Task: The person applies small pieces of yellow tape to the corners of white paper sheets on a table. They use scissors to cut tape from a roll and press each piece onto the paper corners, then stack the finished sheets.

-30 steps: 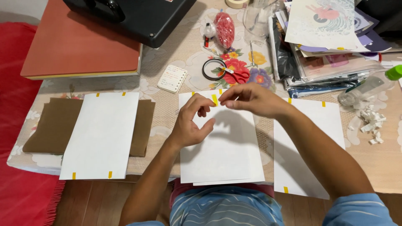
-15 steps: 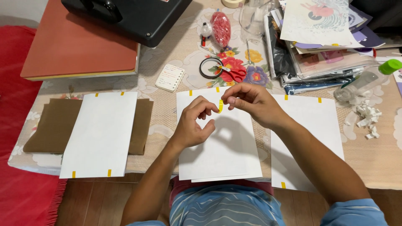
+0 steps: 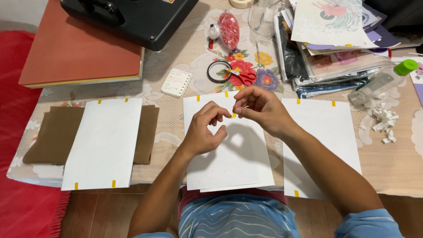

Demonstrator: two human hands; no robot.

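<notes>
- Head view: our left hand [image 3: 203, 132] and right hand [image 3: 260, 108] met above the middle white sheet [image 3: 229, 163], fingertips pressed together on a small yellow tape piece [image 3: 233, 115] between them. Both hands pinched it; neither was spread.
- The tape piece hung just above the upper part of the middle sheet, below the two yellow tabs already on that sheet's top edge.
- Judgement: the step in hand looked like separating or readying the tape piece. We would do it best with only fingertips on the strip, the sticky face kept off the paper until aligned, and the wrists low so the sheet did not shift.
- The middle sheet overhung the table's near edge [image 3: 387, 191] toward our lap; pressing there would bend it, so pressure belonged near the top edge.
- Left white sheet [image 3: 103, 145] lay on brown paper [image 3: 44, 136], well apart from the left hand. Right white sheet [image 3: 326, 141] lay just beside the right forearm; a sweep of the elbow could drag it.
- Open room: bare tablecloth strips between the sheets, and a band above the middle sheet.
- Beyond that band: tape roll [image 3: 219, 71], red-handled scissors [image 3: 242, 77], small white card [image 3: 176, 82]. Paper scraps [image 3: 382, 121] and a green-capped bottle [image 3: 381, 83] crowded the far right.
</notes>
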